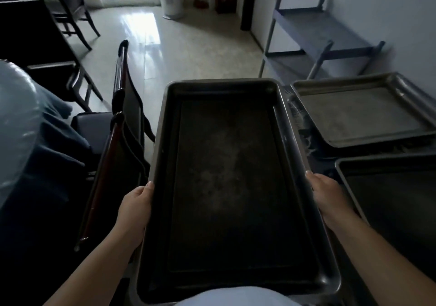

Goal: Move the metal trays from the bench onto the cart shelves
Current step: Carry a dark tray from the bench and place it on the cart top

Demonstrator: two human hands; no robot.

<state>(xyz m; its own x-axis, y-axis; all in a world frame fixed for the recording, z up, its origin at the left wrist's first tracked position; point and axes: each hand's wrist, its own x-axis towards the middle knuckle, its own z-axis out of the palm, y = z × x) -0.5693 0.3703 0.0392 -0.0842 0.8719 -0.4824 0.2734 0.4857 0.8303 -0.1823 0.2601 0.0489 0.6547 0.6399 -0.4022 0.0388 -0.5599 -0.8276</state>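
Only one view: wide-angle cam on my head, looking fwd and down. Closest to it is the dark rectangular metal tray [236,187] right below, against my body; pale tiled floor [188,53] and grey-blue shelved cart [316,36] sit farther out, upper frame.

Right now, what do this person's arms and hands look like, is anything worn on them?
Both forearms are bare, with no sleeves in view. The left hand and the right hand wear no gloves, and no rings, watch or bracelets show. Fingernails look short and plain. At the bottom edge, a bit of white clothing shows.
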